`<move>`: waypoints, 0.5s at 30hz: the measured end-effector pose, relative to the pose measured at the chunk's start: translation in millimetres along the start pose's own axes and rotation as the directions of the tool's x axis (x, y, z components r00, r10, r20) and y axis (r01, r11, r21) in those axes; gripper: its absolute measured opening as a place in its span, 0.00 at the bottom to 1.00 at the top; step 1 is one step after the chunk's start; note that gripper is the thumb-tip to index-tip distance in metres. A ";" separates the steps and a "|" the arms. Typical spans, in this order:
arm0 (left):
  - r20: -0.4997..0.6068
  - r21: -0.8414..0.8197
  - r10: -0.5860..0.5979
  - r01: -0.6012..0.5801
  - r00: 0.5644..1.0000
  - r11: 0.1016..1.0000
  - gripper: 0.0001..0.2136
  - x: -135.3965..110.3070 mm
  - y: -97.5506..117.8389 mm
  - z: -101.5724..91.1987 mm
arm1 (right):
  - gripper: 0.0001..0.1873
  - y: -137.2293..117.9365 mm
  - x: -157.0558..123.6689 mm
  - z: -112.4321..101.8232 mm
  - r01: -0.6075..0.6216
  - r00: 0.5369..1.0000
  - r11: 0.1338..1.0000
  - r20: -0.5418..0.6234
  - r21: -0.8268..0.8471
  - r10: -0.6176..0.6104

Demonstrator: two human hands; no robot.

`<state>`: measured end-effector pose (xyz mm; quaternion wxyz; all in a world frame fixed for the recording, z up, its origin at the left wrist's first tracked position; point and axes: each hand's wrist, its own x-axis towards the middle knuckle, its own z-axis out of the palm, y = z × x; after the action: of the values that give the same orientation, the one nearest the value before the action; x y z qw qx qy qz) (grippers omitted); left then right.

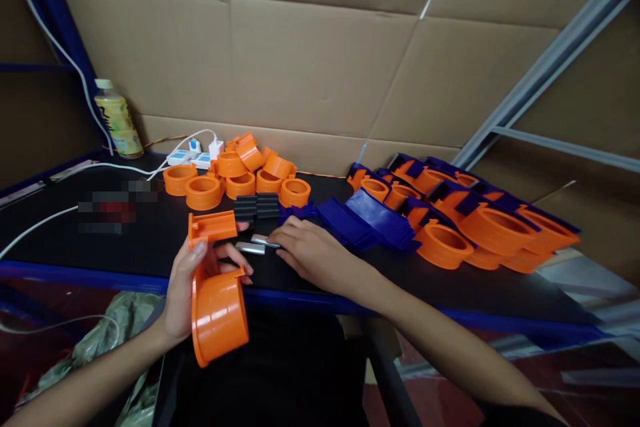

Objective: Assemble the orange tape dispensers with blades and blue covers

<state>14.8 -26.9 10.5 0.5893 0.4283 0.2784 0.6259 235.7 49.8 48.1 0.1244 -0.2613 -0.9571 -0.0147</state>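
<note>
My left hand [186,293] is closed around an orange plastic ring part [216,307] with a flat bracket on top, held tilted at the near edge of the black tabletop [150,247]. My right hand [313,252] lies palm down on the table, fingertips pinched on a small silver metal strip [264,240]. A second silver strip [250,248] lies just beside it. Black ridged blocks [257,206] sit right behind the strips.
A pile of bare orange rings [235,177] lies at the back centre. Blue flat pieces [365,219] and several orange rings fitted with blue pieces [475,213] fill the right side. A drink bottle [118,119], a white power strip [193,157] and cables are at the back left. Cardboard walls stand behind.
</note>
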 end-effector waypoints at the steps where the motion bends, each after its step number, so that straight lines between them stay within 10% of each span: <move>1: 0.001 0.005 -0.001 0.001 1.000 1.000 0.26 0.1 -0.2 -0.4 | 0.12 0.8 -1.1 -0.5 -0.019 1.000 1.000 0.006 -0.021 0.019; 15: 0.016 0.018 0.008 -0.008 1.000 1.000 0.24 1.1 -0.8 0.1 | 0.04 -0.8 0.0 8.2 -0.266 0.955 0.964 -0.133 0.018 0.266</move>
<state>15.3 -25.7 10.1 0.5853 0.4397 0.2774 0.6222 233.4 49.9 40.1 0.1893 -0.3861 -0.9027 -0.0151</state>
